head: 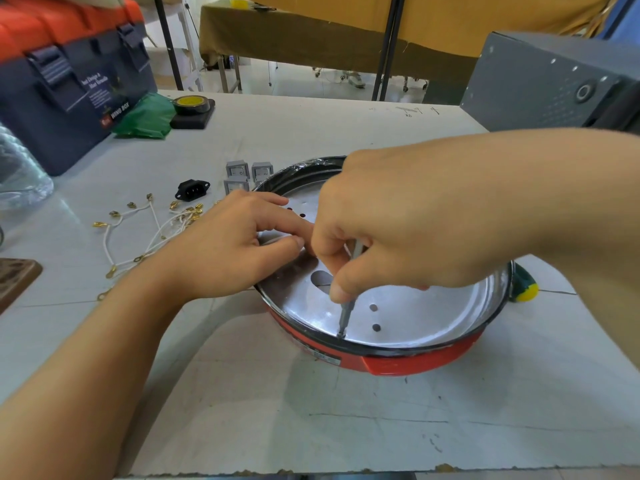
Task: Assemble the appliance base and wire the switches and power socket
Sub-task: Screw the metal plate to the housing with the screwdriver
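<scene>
A red base (398, 358) sat centre-right on the table (277, 410). The right hand (398, 230) pinched a screwdriver (346, 311), tip at the metal plate's (415, 317) near edge. The left hand (239, 244) lay loosely spread on the rim. Plate fastening looked underway; switches (242, 173), socket (192, 189) and wires (145, 230) waited far left.

A toolbox (65, 88), green bag (147, 116) and seemingly a tape roll (192, 103) sit far-left.

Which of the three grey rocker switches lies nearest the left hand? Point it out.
The front grey rocker switch, alone in the nearer row, just beyond the left hand's fingertips. The other two grey rocker switches sit side by side behind it.
</scene>
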